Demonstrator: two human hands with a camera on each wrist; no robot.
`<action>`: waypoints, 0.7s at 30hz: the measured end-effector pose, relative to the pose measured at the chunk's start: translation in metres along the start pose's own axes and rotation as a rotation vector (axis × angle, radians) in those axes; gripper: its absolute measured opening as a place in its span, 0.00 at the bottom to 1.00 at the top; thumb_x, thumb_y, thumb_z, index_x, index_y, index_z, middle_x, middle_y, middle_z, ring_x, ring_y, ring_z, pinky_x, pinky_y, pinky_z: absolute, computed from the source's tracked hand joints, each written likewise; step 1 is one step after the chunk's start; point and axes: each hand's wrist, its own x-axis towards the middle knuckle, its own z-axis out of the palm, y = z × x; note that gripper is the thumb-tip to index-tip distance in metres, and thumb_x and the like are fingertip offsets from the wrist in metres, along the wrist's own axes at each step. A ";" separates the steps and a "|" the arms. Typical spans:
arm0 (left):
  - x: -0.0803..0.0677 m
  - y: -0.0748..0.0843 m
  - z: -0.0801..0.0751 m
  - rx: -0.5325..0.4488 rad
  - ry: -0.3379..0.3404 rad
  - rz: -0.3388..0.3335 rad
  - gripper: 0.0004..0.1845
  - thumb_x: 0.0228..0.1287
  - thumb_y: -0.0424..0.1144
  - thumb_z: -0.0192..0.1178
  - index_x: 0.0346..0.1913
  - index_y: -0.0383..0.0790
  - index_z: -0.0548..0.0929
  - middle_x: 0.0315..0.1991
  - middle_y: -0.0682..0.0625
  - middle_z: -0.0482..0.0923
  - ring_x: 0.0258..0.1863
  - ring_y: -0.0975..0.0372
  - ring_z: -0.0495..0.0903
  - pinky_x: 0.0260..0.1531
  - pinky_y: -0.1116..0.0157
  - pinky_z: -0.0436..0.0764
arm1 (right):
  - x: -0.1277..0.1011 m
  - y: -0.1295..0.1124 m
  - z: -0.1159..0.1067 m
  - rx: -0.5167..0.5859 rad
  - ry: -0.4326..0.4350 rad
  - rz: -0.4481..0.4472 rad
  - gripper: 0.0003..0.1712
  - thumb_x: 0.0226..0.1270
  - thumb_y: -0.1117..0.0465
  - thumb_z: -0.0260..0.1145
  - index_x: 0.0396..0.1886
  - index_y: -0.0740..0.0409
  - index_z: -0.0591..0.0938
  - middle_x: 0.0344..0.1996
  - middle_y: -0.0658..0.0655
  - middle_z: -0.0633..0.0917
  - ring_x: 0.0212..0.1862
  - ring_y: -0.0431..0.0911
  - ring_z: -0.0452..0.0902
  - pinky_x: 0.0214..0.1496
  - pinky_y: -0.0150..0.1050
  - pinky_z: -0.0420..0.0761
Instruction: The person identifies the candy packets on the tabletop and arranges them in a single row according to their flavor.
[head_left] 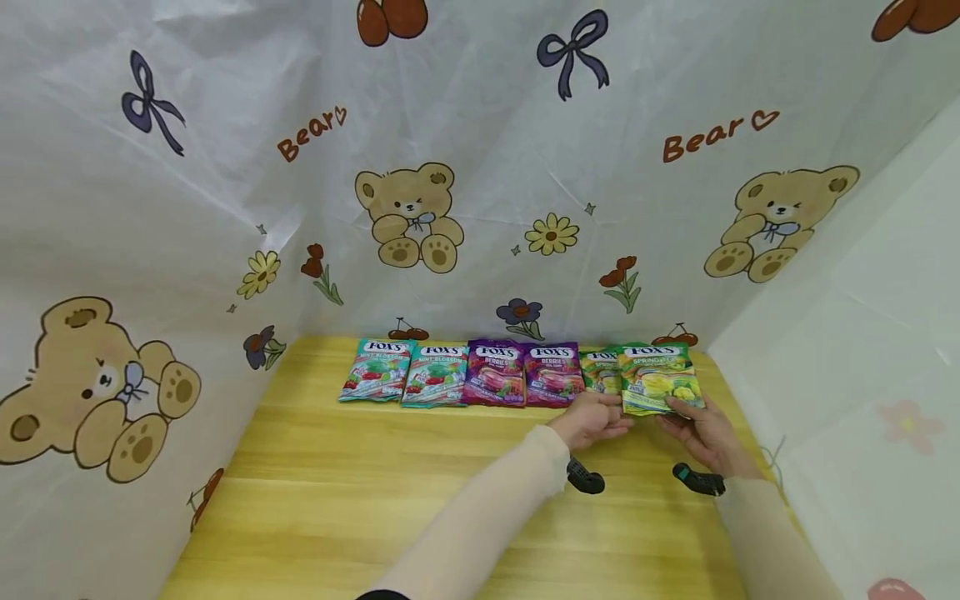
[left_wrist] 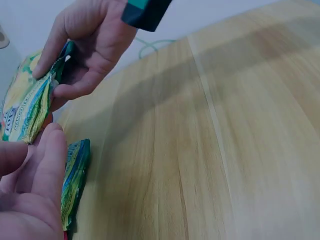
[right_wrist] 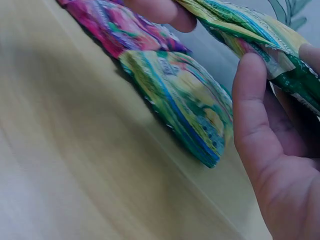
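Note:
My right hand [head_left: 701, 432] grips a yellow-green bag of Fox's candy [head_left: 658, 377] by its lower right part, thumb on the front and fingers behind. The bag is raised above the table, as the right wrist view [right_wrist: 295, 75] shows from its edge. By the bag's lower left corner is my left hand [head_left: 592, 421], its fingers [left_wrist: 50, 162] fairly straight; whether they touch the bag is hard to tell. A second yellow-green bag [right_wrist: 180, 100] lies on the table behind, partly covered by the raised one in the head view.
Two purple berries bags [head_left: 555, 375] and two teal mint bags [head_left: 435, 377] lie in a row to the left, along the back of the wooden table [head_left: 360, 483]. A bear-printed cloth [head_left: 487, 300] hangs behind them, and a pale wall [head_left: 862, 375] rises at the right.

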 end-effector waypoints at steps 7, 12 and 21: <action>0.002 0.001 0.001 -0.012 -0.074 -0.025 0.28 0.75 0.22 0.51 0.75 0.33 0.69 0.67 0.39 0.78 0.58 0.48 0.85 0.58 0.55 0.84 | 0.014 -0.006 -0.008 0.018 -0.003 0.036 0.18 0.84 0.67 0.49 0.61 0.44 0.76 0.47 0.53 0.88 0.47 0.45 0.88 0.54 0.39 0.88; 0.005 0.005 0.003 0.017 -0.124 -0.035 0.31 0.75 0.21 0.47 0.78 0.34 0.63 0.71 0.40 0.74 0.61 0.46 0.83 0.61 0.53 0.82 | 0.024 -0.009 -0.012 0.060 0.028 0.059 0.16 0.83 0.66 0.52 0.57 0.47 0.81 0.44 0.54 0.88 0.46 0.46 0.88 0.51 0.39 0.88; 0.014 0.002 0.018 0.001 -0.178 -0.043 0.30 0.79 0.26 0.48 0.80 0.34 0.58 0.77 0.40 0.65 0.65 0.43 0.79 0.65 0.50 0.79 | 0.030 -0.017 -0.021 0.052 0.114 0.136 0.08 0.84 0.60 0.52 0.52 0.50 0.77 0.41 0.52 0.85 0.43 0.43 0.85 0.51 0.35 0.86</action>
